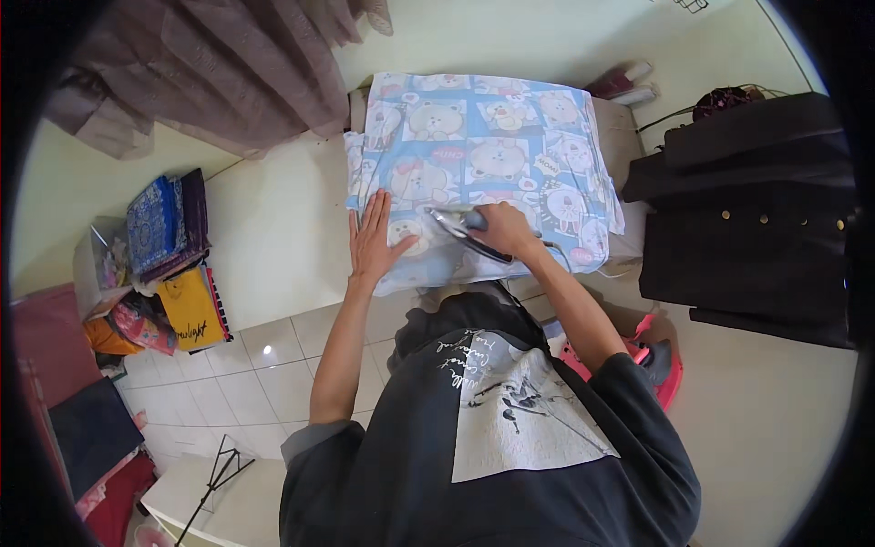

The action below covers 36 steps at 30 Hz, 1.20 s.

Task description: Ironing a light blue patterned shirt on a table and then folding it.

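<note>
R. hand (507, 228) is wrapped round the blue-grey handle of a silver-and-dark clothes iron (468, 238), a firm hold w/ the fist closed about the grip; L. hand (371, 239) is flat, palm down, fingers fanned & thumb out toward the iron, gripping nothing, just resting on the pale-blue-and-white cotton cloth w/ cartoon bears (497, 159). The iron sits over the near part of that cloth, directly under the R. hand & between the two hands, nose angled L. toward the other thumb. The cloth spreads beneath both hands & reaches well beyond them to the far side (a charcoal jacket w/ gold buttons (743, 242) lies off to the R., by the way). Hard to make out: the iron's a bit blurred, its soleplate is out of sight, so can't tell if it's fully down; R. fingertips are hidden round the handle; the person's dark-clad head (456, 328) covers some of the cloth's near edge.
</note>
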Tool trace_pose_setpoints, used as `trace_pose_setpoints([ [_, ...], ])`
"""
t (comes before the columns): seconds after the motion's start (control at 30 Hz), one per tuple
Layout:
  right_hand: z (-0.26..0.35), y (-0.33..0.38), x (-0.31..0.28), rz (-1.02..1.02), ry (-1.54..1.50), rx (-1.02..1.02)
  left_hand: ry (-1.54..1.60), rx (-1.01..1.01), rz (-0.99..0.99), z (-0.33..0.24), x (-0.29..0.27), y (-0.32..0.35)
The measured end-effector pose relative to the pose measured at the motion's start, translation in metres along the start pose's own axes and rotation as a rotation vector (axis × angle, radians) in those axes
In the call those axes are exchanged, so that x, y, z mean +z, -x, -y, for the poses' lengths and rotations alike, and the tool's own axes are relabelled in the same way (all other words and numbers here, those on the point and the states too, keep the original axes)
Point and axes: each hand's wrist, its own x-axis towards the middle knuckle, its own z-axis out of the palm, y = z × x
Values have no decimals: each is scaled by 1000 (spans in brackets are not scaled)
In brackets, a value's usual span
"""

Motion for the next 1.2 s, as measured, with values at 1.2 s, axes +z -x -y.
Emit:
trace_pose_setpoints([
  [1.2,28,-70,10,-159,-116,-36,191,-128,-353,16,6,5],
])
